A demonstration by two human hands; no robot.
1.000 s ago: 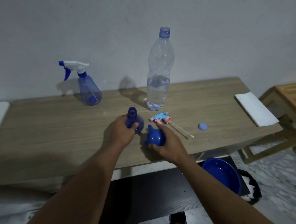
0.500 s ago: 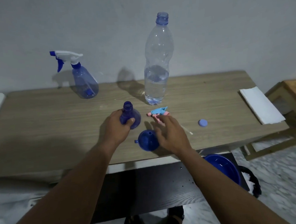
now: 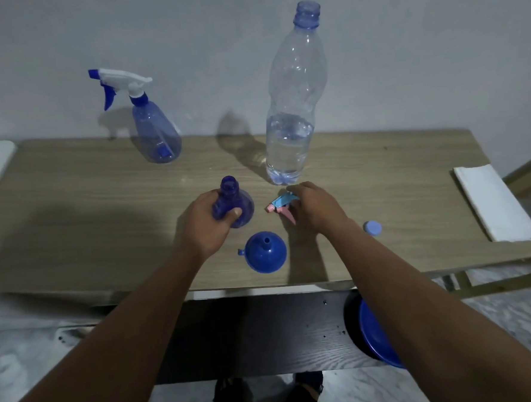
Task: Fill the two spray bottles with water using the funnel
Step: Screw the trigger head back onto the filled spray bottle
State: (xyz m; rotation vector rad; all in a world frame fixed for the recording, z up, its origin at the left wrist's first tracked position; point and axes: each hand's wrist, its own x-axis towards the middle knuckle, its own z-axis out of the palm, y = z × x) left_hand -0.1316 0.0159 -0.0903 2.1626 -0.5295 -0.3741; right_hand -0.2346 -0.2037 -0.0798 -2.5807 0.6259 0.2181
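Right hand (image 3: 314, 207) has let go of the funnel (image 3: 265, 252) and moved up to the pink and blue spray head (image 3: 281, 204). Its fingers are bent over the spray head, but I cannot tell if they pinch it. That spray head lies flat on its side, with its nose pointing left. One funnel sits upside down near the front edge of the surface (image 3: 103, 210), just in front of both hands. Its wide mouth is down, its thin spout points straight up, and a little tab sticks out on its left. The left hand (image 3: 206, 226) grips the small spray bottle (image 3: 232, 206), with fingers and thumb wrapped round its fat belly. This bottle stands up tall and its open neck points up. I count two spray bottles. The second spray bottle (image 3: 157, 136) stands far back on the left with its white and blue top on, nose pointing left. One big water bottle (image 3: 295, 105) stands upright with its top open, and water fills its lower part. One loose cap (image 3: 372, 227) lies to the right, past the right wrist. One white folded sheet (image 3: 494, 202) lies at the far right. One blue bowl (image 3: 375, 334) sits lower down, below the surface.
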